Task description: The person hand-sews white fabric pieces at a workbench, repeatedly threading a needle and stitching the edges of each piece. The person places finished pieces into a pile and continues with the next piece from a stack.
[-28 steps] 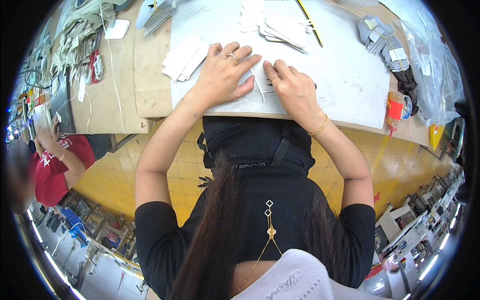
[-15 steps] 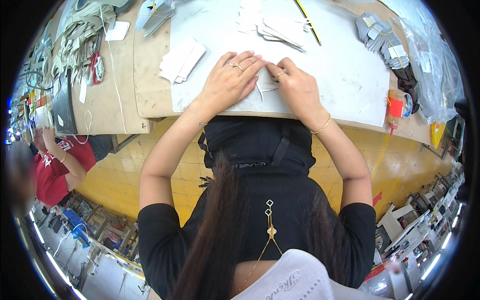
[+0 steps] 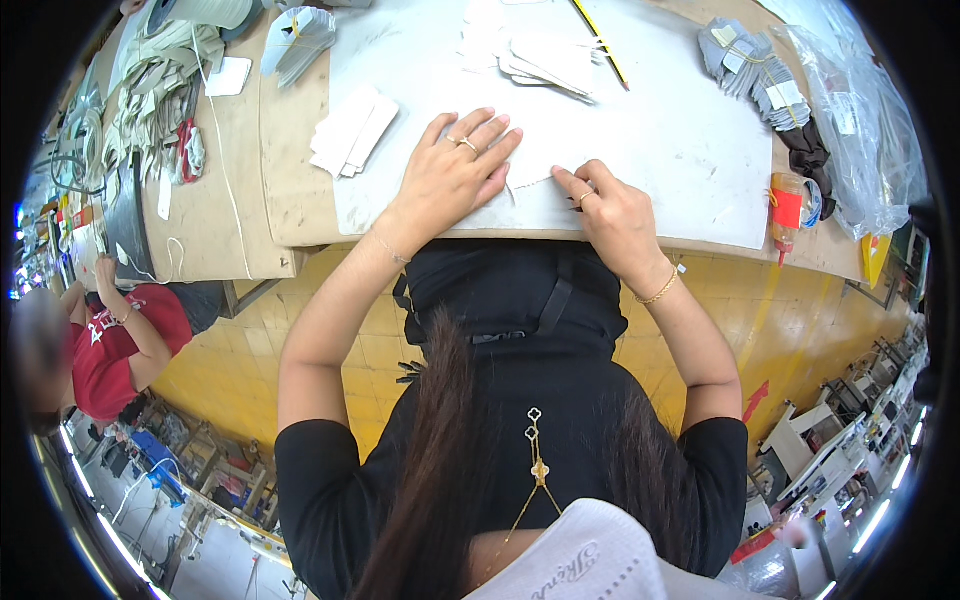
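My left hand (image 3: 455,172) lies flat on the white sheet (image 3: 690,170) covering the table, its fingers spread. Beside its thumb, a thin dark line and a short slit-like mark show on what looks like a pale flat piece (image 3: 533,168), hard to tell from the sheet. My right hand (image 3: 615,212) rests to the right near the table's front edge, fingers curled in and the index fingertip by the end of that line. Whatever its fingers hold, if anything, is hidden. A fanned stack of white pieces (image 3: 355,133) lies left of my left hand.
Further back are more white pieces (image 3: 550,65) and a yellow-and-black pencil (image 3: 603,45). Tied grey bundles (image 3: 298,45) sit at the back left, others (image 3: 755,70) at the right, near a clear plastic bag (image 3: 850,120) and a red-labelled bottle (image 3: 788,212). A co-worker in red (image 3: 130,345) sits left.
My right hand has moved right and toward me, away from my left hand. My left hand has stayed nearly in place, its fingers a little more spread.
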Demonstrator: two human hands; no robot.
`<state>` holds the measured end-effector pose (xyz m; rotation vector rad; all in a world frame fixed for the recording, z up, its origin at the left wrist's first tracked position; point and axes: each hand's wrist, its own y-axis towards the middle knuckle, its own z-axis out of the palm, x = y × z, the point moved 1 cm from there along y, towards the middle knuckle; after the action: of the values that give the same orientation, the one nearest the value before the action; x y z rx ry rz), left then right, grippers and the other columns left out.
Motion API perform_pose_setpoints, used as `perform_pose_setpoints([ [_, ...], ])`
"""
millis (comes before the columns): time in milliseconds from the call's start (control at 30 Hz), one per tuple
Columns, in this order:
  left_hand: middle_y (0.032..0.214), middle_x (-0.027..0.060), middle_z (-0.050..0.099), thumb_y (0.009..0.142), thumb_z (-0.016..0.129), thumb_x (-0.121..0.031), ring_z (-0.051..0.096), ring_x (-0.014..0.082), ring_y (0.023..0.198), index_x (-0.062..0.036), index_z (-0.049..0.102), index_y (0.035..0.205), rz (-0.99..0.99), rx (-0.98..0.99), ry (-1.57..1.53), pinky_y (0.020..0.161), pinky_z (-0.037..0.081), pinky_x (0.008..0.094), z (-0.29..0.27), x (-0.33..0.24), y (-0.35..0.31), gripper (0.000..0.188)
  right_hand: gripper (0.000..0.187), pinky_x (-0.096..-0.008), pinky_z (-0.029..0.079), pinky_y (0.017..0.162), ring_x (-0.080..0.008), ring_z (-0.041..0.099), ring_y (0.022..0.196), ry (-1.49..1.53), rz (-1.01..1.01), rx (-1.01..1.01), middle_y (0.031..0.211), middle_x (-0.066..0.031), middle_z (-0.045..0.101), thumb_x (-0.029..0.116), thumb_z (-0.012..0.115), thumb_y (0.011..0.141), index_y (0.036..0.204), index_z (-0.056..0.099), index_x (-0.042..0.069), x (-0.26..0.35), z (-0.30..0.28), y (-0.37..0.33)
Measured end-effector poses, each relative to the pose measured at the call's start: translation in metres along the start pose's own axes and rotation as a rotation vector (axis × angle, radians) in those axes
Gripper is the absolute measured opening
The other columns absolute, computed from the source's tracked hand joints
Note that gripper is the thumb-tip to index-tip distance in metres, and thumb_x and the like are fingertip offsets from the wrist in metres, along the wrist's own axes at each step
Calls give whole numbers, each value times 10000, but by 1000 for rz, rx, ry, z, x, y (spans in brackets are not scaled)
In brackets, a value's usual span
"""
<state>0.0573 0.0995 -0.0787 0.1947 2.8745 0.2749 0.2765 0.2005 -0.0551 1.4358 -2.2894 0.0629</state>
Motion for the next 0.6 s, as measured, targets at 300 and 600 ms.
perform_pose_setpoints([
  [300,1362,59,616,927,701,-281,524,242,1324,-143,630,1349,1,-24,27,1099,390,453,1,-2,4,450,464,-319,554,632,-180,651,680,-81,-2,19,891,-37,598,-21,681,758,1201,751,95,5,-1,-2],
  [600,1270,82,588,871,777,-251,526,278,1251,-134,671,1173,-47,12,-172,1062,399,442,-12,2,16,341,301,-405,575,735,-318,677,978,53,534,273,1019,-158,638,153,656,965,1233,630,18,8,-45,-14],
])
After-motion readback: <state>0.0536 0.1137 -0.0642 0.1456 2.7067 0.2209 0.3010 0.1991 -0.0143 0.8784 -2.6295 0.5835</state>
